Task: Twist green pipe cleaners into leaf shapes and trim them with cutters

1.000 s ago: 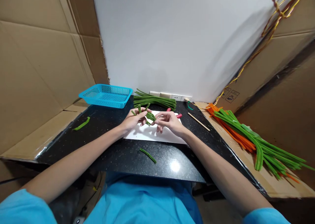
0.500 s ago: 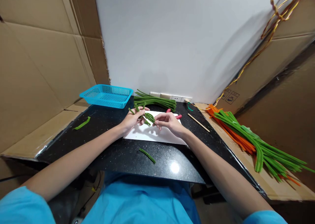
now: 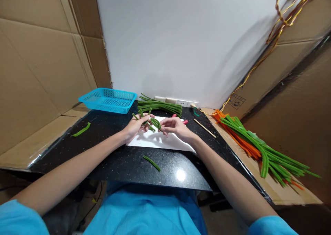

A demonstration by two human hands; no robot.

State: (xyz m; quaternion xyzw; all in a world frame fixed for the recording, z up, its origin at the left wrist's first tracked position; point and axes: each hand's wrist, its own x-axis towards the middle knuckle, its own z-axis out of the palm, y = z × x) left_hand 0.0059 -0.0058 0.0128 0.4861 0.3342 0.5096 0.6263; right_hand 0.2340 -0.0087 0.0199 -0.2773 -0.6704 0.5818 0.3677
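Green pipe cleaners bent into a leaf-like loop (image 3: 155, 123) are held between both hands, over a white sheet (image 3: 157, 142). My left hand (image 3: 136, 127) is closed on their stems, whose short ends stick up past the thumb. With thumb and fingertips my right hand (image 3: 177, 129) pinches the loop's right tip. Red handles (image 3: 185, 122) of a tool show just behind my right hand; the rest of the tool is hidden. One short green pipe cleaner (image 3: 152, 163) lies in front of the sheet.
A blue basket (image 3: 107, 106) stands back left, near a green strip (image 3: 81, 129). Behind my hands lies a dark green pipe cleaner bundle (image 3: 160, 106). Rightward are a wooden stick (image 3: 204, 128) and green pipe cleaners (image 3: 266, 147) over orange ones (image 3: 240, 138). Cardboard walls flank the black tabletop (image 3: 116, 166).
The whole view has shifted slightly, so everything sits a little further left. Both hands keep their hold on the green pipe cleaners, with hardly any movement between them.
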